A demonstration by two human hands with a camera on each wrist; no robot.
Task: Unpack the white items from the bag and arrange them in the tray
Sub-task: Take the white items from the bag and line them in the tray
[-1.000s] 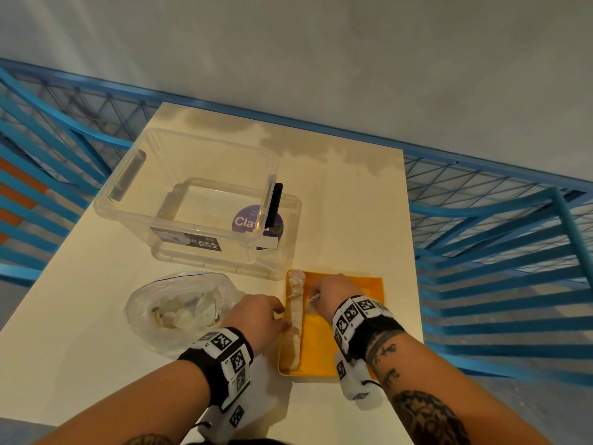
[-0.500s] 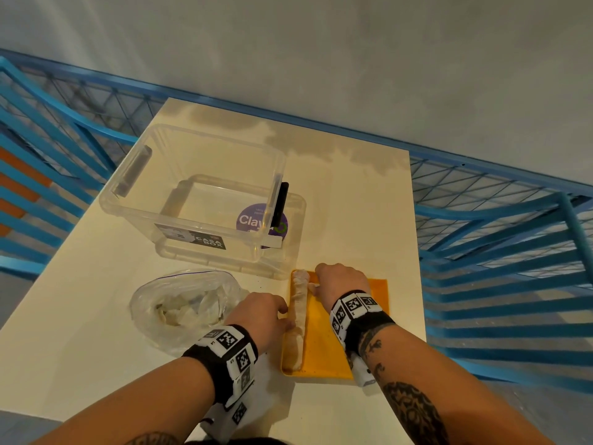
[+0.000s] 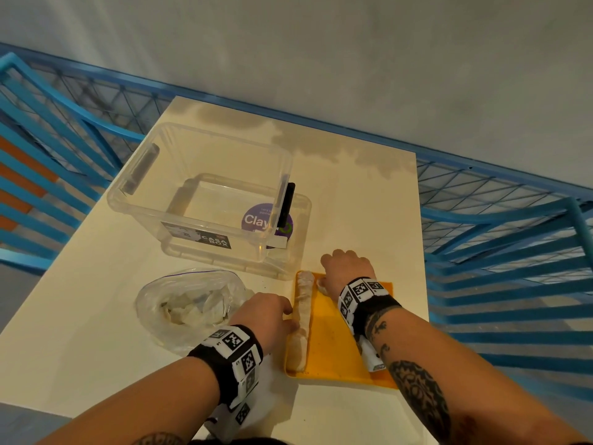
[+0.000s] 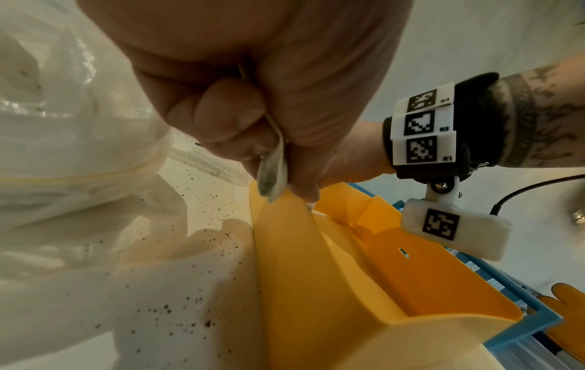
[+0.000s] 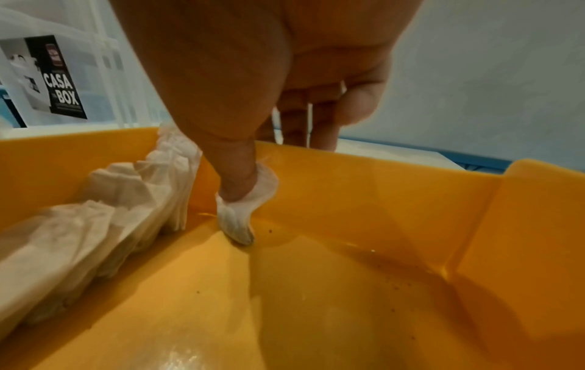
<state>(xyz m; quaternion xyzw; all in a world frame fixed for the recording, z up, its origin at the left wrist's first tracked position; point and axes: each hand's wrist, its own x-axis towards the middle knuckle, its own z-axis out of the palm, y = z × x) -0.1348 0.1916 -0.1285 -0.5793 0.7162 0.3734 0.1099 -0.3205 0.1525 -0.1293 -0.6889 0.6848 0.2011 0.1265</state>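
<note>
An orange tray (image 3: pixel 340 354) lies on the table's near right. A row of white items (image 3: pixel 303 316) lines its left side, also seen in the right wrist view as a white row (image 5: pixel 104 220). My right hand (image 3: pixel 346 268) is at the tray's far end. Its thumb presses one white item (image 5: pixel 240 212) down where floor meets far wall (image 5: pixel 364 190), and its fingers hang outside that wall. My left hand (image 3: pixel 269 313) sits at the tray's left rim and pinches a flat white item (image 4: pixel 272 170). The clear bag (image 3: pixel 189 303) lies left of it, with more white items inside.
A clear plastic storage box (image 3: pixel 205 200) stands just beyond the tray and bag. The cream table (image 3: pixel 362 194) ends close to the tray's right side. Blue metal railings (image 3: pixel 500 258) surround the table. Dark specks dot the tabletop (image 4: pixel 177 313) by the bag.
My right hand has slid from the tray's middle to its far end, carrying the white item with it. My left hand has stayed at the tray's left rim.
</note>
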